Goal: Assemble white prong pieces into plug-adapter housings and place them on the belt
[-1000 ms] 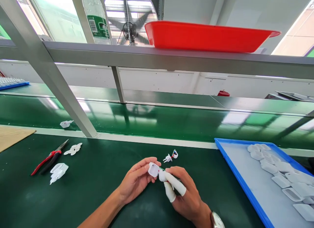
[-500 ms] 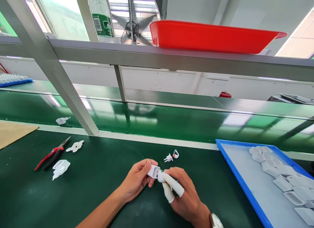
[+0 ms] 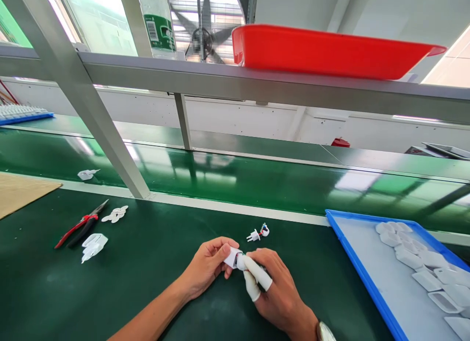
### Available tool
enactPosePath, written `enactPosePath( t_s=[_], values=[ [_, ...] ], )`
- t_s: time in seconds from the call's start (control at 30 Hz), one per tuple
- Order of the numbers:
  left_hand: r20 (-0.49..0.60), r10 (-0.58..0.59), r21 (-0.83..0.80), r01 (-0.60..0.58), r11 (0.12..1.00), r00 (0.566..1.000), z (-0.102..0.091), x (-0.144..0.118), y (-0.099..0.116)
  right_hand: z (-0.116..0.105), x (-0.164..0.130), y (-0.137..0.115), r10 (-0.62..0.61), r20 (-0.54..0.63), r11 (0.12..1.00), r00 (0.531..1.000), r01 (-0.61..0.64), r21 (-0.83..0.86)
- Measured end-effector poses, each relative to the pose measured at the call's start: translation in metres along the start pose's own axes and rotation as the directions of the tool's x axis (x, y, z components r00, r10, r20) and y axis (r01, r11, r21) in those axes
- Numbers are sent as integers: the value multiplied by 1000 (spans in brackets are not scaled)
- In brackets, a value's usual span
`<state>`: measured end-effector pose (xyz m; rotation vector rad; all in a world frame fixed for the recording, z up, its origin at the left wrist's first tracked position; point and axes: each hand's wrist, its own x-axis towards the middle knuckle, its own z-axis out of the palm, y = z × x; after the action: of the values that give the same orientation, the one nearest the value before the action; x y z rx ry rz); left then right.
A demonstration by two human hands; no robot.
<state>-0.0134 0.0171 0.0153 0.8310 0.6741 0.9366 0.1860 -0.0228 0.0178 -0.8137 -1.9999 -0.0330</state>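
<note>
Between finger and thumb, my left hand (image 3: 211,267) grips a small white plastic housing (image 3: 232,257) with an open end facing right. White finger cots cover two digits of my right hand (image 3: 277,287), which pinches a small rounded white part (image 3: 241,261) against that open end. Thin coloured wires show at the joint; how far the part sits inside is hidden. Just beyond the hands lies a white plug insert with pins (image 3: 254,235), wired to a small round white piece (image 3: 264,230).
To the left lie red-and-black pliers (image 3: 82,225) and white plastic pieces (image 3: 94,246). At right, a blue-rimmed tray (image 3: 362,262) holds several white housings (image 3: 428,281). A metal frame (image 3: 99,121) rises at the table's back edge, before a green belt (image 3: 257,177). A red tray (image 3: 323,52) sits above.
The rounded part and the housing are turned slightly and sit close together, still in both hands. The view has shifted a little. The white piece on the green belt has slid slightly left.
</note>
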Motion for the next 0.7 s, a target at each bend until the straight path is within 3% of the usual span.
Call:
enactPosePath(
  t_s=[0.5,0.7],
  values=[
    [-1,-18,49,18,999,1000,6,-2,-2,11,-3,0,18,-9,998,1000,-17,54],
    [-45,-13,23,14,1000,999,10,-1,-6,11,-1,1,25,71,994,997,-32,109]
  ],
)
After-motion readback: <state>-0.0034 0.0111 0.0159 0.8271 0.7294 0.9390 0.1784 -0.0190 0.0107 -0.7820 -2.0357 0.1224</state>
